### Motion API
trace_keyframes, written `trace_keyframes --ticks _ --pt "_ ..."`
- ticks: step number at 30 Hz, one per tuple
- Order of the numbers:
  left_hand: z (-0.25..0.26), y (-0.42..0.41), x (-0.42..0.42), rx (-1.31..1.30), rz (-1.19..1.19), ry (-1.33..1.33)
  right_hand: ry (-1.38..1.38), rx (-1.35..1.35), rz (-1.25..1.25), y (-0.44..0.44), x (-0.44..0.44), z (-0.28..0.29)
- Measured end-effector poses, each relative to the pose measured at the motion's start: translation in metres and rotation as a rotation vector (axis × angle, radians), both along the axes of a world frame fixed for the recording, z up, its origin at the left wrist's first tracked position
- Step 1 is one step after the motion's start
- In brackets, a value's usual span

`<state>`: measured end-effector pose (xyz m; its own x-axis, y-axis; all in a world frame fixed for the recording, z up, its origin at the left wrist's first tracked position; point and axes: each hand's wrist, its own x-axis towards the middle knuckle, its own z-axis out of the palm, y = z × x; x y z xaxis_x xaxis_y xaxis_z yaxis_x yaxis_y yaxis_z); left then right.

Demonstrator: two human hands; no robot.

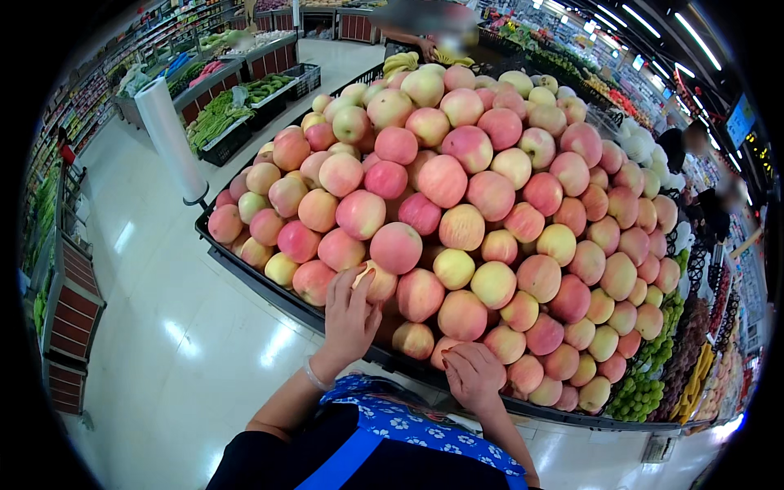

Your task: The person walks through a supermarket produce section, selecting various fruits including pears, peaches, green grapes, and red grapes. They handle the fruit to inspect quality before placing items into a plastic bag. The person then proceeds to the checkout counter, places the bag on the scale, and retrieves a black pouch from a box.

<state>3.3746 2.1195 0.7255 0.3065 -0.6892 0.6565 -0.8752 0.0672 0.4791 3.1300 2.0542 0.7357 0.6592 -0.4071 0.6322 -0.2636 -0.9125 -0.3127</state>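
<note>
A large heap of red-and-yellow apples (442, 181) fills a black display bin (275, 298) before me. At the near left edge, my left hand (352, 315) has its fingers over the left side of an apple (381, 283), with the thumb below. My right hand (476, 375) lies bent over apples at the front edge, its thumb against a partly covered apple (442, 351). What sits under that palm is hidden. Between my hands, a smaller apple (413, 340) rests low in a dark gap.
A roll of clear plastic bags (168, 135) stands at the bin's left corner. Green grapes (637, 398) adjoin on the right. Bananas (401, 63) lie at the far end, near another person's hand (427, 49). Vegetable stands (220, 122) line the left aisle.
</note>
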Motion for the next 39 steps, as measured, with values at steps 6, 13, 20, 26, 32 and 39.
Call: trace_keyframes --ticks 6,13,20,26,32,39 --pt "0.032 -0.044 0.036 0.044 -0.045 -0.139 0.041 -0.054 -0.123 -0.001 -0.017 -0.018" --pt "0.066 -0.15 0.159 -0.276 0.2 -0.098 -0.042 -0.063 -0.414 0.017 -0.027 -0.037" --pt "0.097 -0.25 0.207 0.003 0.05 -0.392 0.074 -0.139 -0.534 0.024 -0.03 -0.066" --pt "0.065 -0.322 0.209 0.062 -0.116 -0.527 0.133 -0.297 -0.715 0.018 -0.015 -0.034" --pt "0.088 -0.302 0.236 0.189 -0.317 -0.397 0.153 -0.18 -0.738 0.007 -0.01 -0.057" --pt "0.125 -0.274 0.163 -0.1 -0.026 -0.805 0.162 -0.179 -0.834 0.015 -0.016 -0.045"
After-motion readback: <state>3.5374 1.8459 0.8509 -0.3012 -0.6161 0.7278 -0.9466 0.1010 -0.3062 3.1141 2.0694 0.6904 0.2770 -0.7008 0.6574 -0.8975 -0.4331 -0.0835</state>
